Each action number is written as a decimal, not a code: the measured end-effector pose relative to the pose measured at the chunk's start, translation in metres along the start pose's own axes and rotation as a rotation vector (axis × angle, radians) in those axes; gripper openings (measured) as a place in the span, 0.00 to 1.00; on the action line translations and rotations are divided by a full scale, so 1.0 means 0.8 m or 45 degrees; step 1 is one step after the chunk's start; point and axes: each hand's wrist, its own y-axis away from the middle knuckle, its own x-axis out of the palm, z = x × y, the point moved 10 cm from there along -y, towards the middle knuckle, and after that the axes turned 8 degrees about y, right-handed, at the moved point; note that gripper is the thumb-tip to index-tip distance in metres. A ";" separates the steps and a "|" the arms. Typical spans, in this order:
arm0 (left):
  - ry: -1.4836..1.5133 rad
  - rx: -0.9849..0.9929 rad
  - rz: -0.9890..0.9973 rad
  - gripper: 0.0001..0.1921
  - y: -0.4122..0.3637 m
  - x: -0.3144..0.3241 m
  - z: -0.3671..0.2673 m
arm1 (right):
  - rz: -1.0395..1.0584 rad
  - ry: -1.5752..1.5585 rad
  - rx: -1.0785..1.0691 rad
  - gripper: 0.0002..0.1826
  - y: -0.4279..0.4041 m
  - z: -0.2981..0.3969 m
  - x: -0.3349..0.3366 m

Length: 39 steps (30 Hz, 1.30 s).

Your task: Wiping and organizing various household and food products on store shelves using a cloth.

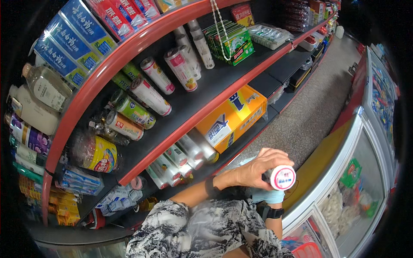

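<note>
My left hand (269,166) is closed around a white roll (283,178) with a pink ring and print on its round end, which faces up towards me. Below it my right forearm, with a dark wristband, reaches up to a light blue cloth (267,196); my right hand (272,196) is mostly hidden there, so its grip cannot be told. Several upright wrapped rolls (151,96) stand on the dark middle shelf to the left. Similar white rolls (176,164) stand on the shelf below, beside a large orange carton (232,116).
A red shelf edge (200,119) runs diagonally left of my arms. Toothpaste boxes (75,35) and bottles (48,93) fill the left side. A glass-topped chest freezer (351,180) stands close on the right. Between them runs a speckled grey aisle floor (300,96).
</note>
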 end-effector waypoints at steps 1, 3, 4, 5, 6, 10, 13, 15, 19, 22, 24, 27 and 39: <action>-0.026 0.022 0.056 0.38 0.001 0.007 -0.002 | -0.025 -0.069 0.048 0.29 0.005 -0.009 -0.005; -0.021 -0.003 0.127 0.35 0.002 0.012 -0.006 | -0.083 -0.246 0.153 0.28 0.018 -0.035 -0.017; -0.034 -0.009 0.130 0.35 0.006 0.008 -0.010 | -0.089 -0.362 0.205 0.28 0.024 -0.048 -0.015; -0.070 -0.057 0.147 0.34 0.009 0.006 -0.009 | -0.091 -0.462 0.252 0.28 0.027 -0.059 -0.012; -0.088 -0.095 0.175 0.33 0.010 0.007 -0.007 | -0.107 -0.546 0.298 0.28 0.031 -0.068 -0.013; -0.120 -0.166 0.269 0.30 0.018 0.014 -0.012 | -0.013 -0.769 0.394 0.28 0.024 -0.078 0.010; -0.164 -0.157 0.388 0.29 0.023 0.027 -0.018 | 0.127 -0.907 0.466 0.28 0.015 -0.079 0.037; -0.172 -0.157 0.533 0.29 0.027 0.048 -0.019 | 0.165 -0.971 0.512 0.28 0.019 -0.088 0.038; -0.254 -0.063 0.602 0.36 0.062 0.071 -0.009 | 0.444 -0.890 0.513 0.41 0.009 0.001 0.061; -0.262 0.035 0.586 0.36 0.056 0.078 -0.016 | 0.804 -2.299 0.619 0.42 0.006 0.009 0.071; -0.265 0.031 0.605 0.35 0.049 0.079 -0.019 | 0.798 -1.912 0.271 0.37 0.002 -0.021 0.060; -0.302 0.026 0.636 0.34 0.048 0.080 -0.017 | 0.785 -1.612 -0.005 0.32 0.001 -0.013 0.050; -0.112 0.014 0.089 0.28 0.026 0.011 -0.009 | -0.080 -0.893 0.315 0.17 -0.013 -0.058 0.007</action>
